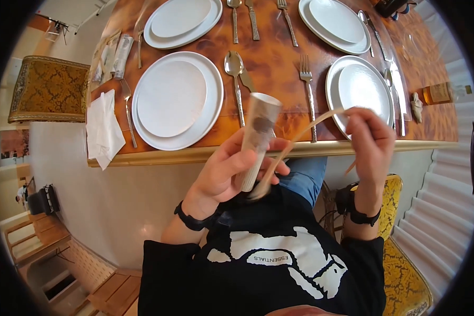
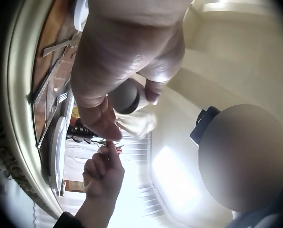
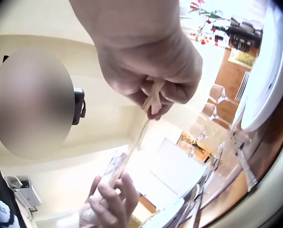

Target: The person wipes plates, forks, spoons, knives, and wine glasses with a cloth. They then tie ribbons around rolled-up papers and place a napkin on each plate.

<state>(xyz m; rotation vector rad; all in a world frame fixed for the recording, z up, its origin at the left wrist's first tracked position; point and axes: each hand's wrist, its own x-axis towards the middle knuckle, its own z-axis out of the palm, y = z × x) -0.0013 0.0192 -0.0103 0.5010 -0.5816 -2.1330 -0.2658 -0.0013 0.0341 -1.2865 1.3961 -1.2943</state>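
The left hand (image 1: pixel 221 168) grips a pale rolled tube (image 1: pixel 260 124) with a grey printed pattern, held nearly upright in front of the table edge. A thin beige strip (image 1: pixel 300 132) runs from beside the tube up to the right hand (image 1: pixel 371 139), which pinches its upper end. In the left wrist view the tube's round end (image 2: pixel 125 96) shows between the left hand's thumb and fingers. In the right wrist view the strip (image 3: pixel 154 97) comes out of the curled right fingers and stretches toward the tube (image 3: pixel 114 167) in the left hand.
Stacked white plates (image 1: pixel 174 98) with forks, spoons and knives stand on the glossy brown table (image 1: pixel 274 68). A white napkin (image 1: pixel 104 129) hangs over the edge at the left, near another rolled bundle (image 1: pixel 122 55). A bottle (image 1: pixel 438 94) lies at the right.
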